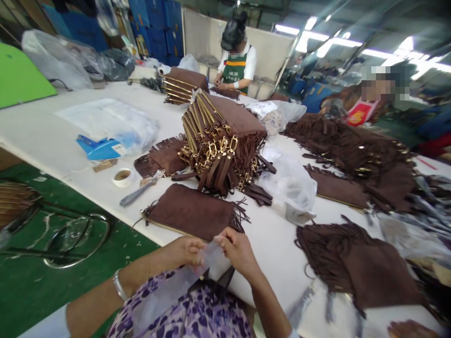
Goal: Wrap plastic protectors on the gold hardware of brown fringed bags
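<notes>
A big white table (28, 122) fills most of the frame. A wide heap of brown bags with fringes (352, 145) lies at the right. A tall pile of brown bags with gold zips (243, 115) sits in the middle. Up at the top middle, a person in a green apron (234, 68) looks down at their own hands. One flat brown bag (193, 211) lies below the pile, just past the hands. At the bottom middle is a thin, see-through piece of plastic (211, 255). The left hand (192, 251) pinches it, and the right hand (237, 249) pinches it too, close by. A small white tape roll (123, 183) lies left of the middle.
</notes>
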`<state>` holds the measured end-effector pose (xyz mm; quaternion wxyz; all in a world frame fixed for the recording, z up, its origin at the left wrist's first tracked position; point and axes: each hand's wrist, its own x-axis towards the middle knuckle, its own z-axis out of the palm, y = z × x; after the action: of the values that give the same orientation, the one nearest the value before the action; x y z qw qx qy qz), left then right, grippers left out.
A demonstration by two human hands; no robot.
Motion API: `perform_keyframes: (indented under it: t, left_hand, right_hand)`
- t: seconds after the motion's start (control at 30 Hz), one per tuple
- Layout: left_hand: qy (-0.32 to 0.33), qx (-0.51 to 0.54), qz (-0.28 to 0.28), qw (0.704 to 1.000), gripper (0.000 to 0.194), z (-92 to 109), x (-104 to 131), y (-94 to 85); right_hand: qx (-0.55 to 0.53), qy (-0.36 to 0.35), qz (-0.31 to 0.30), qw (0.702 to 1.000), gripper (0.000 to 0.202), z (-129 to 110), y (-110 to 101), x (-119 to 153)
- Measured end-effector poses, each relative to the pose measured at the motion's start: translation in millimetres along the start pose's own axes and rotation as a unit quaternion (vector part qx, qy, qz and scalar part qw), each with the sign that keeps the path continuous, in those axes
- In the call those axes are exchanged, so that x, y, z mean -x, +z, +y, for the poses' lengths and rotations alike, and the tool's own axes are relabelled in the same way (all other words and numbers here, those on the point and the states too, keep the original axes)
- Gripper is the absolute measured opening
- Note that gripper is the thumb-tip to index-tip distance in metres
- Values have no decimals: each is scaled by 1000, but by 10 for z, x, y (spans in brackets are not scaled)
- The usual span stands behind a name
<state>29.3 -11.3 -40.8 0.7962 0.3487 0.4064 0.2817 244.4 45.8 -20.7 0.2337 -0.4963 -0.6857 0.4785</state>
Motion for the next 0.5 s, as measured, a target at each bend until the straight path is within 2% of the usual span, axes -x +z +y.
perform_keyframes:
  t: [0.1,0.2,0.27,0.33,0.37,0.4,0.43,0.5]
  left_hand:
    - [-2,7,-6,1000,44,-106,-94,137]
    - [11,-23,51,998,43,-192,-49,159]
    - [22,-72,105,992,43,-222,38,83]
    - [40,-121,170,977,45,-239,122,-70]
    - [65,-133,201,968,46,-246,146,-177]
    - [106,-162,230,954,48,-249,151,-301]
    - [140,-212,258,932,53,-248,138,-438]
    - [169,-279,314,892,58,-222,69,-721]
  right_hand:
    - [52,-21,21,998,30,-56,145,5]
    - [113,-20,41,993,39,-33,180,45]
    - [172,-15,76,982,40,26,190,100]
    - [242,-41,125,961,29,150,230,143]
    - [279,-82,138,947,19,242,267,141]
    - [316,-127,142,929,22,352,313,116]
    - [359,-173,141,906,37,472,366,64]
    - [413,-206,170,871,51,699,478,-94]
